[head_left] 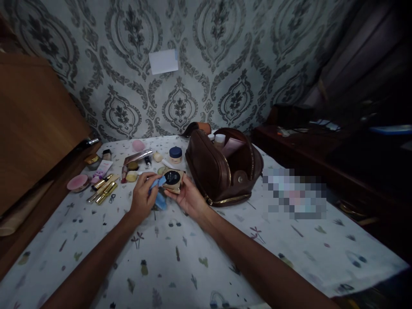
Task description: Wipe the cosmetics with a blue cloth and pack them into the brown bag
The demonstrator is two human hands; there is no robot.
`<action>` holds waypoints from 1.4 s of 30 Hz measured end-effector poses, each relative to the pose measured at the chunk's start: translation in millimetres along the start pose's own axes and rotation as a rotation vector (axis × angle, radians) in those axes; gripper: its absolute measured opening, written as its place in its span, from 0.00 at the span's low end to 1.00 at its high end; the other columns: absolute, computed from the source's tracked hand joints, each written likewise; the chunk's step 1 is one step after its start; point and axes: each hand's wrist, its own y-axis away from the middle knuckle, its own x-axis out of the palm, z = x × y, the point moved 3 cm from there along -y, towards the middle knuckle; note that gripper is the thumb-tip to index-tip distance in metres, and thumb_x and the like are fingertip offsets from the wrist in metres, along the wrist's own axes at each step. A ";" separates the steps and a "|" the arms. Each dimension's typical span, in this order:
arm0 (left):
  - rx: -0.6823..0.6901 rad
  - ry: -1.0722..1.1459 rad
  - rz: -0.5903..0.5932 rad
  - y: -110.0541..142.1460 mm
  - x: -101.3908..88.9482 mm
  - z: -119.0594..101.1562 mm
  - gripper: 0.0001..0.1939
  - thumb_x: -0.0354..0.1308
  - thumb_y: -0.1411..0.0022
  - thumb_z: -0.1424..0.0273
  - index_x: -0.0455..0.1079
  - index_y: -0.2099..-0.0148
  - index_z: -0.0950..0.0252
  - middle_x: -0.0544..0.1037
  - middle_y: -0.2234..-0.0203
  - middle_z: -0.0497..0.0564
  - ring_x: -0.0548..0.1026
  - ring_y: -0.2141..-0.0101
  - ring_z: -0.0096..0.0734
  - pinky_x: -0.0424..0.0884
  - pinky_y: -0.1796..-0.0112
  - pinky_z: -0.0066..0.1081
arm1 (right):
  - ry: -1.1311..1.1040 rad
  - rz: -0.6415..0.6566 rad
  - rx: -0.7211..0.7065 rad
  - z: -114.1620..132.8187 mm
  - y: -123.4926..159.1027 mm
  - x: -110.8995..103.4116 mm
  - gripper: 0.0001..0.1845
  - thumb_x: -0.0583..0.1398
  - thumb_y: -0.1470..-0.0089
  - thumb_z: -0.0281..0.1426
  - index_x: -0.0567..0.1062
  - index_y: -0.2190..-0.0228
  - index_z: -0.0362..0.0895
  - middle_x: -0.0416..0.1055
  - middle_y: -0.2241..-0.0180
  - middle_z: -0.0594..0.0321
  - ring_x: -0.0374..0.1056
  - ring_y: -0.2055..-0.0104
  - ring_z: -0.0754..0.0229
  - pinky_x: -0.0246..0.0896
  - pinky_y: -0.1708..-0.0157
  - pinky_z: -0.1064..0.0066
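My right hand (189,199) grips a square gold compact (174,179) with a round black label on its face. Pinched in my left hand (143,193) is a blue cloth (158,189), which touches the compact's left edge and hangs below it. Just right of my hands stands a brown makeup bag (207,165), unzipped, with a white-capped bottle (219,139) and a pink item (233,146) inside. A blue-lidded jar (175,154) sits behind the compact.
Cosmetics lie to the left: gold tubes (107,192), a pink round compact (78,183), a pink sponge (138,145) and a purple-white tube (102,170). A wooden panel (38,128) borders the left side. A blurred-out item (294,191) lies right of the bag.
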 end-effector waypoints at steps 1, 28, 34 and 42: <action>-0.049 0.020 -0.002 0.0 0.9 2.1 0.15 0.49 0.34 0.73 0.73 0.50 0.63 0.73 0.57 0.55 0.72 0.54 0.38 0.69 0.52 0.38 | -0.009 -0.001 0.007 0.0 0.2 -0.6 0.08 0.57 0.36 0.35 0.71 0.58 0.46 0.80 0.63 0.60 0.77 0.63 0.55 0.75 0.63 0.59; 0.075 -0.039 0.045 13.4 11.9 -17.5 0.22 0.46 0.31 0.71 0.65 0.37 0.59 0.68 0.54 0.56 0.70 0.53 0.39 0.70 0.52 0.39 | -0.203 0.037 0.066 1.5 -2.5 -1.9 0.11 0.59 0.44 0.18 0.76 0.61 0.41 0.80 0.66 0.60 0.77 0.61 0.63 0.74 0.56 0.72; 0.133 -0.040 0.037 11.5 6.3 -14.5 0.22 0.47 0.32 0.73 0.67 0.39 0.60 0.69 0.55 0.57 0.70 0.54 0.39 0.71 0.54 0.37 | -0.189 0.045 0.117 0.6 -0.2 -0.7 0.06 0.59 0.42 0.23 0.76 0.63 0.41 0.81 0.67 0.61 0.77 0.64 0.64 0.75 0.60 0.74; -0.123 0.130 -0.107 -5.6 -7.5 -16.7 0.17 0.48 0.31 0.70 0.71 0.44 0.60 0.70 0.57 0.53 0.71 0.55 0.36 0.70 0.53 0.36 | -0.134 0.110 0.206 -0.1 5.1 -1.0 0.08 0.61 0.45 0.23 0.74 0.60 0.39 0.80 0.65 0.59 0.76 0.64 0.63 0.73 0.66 0.77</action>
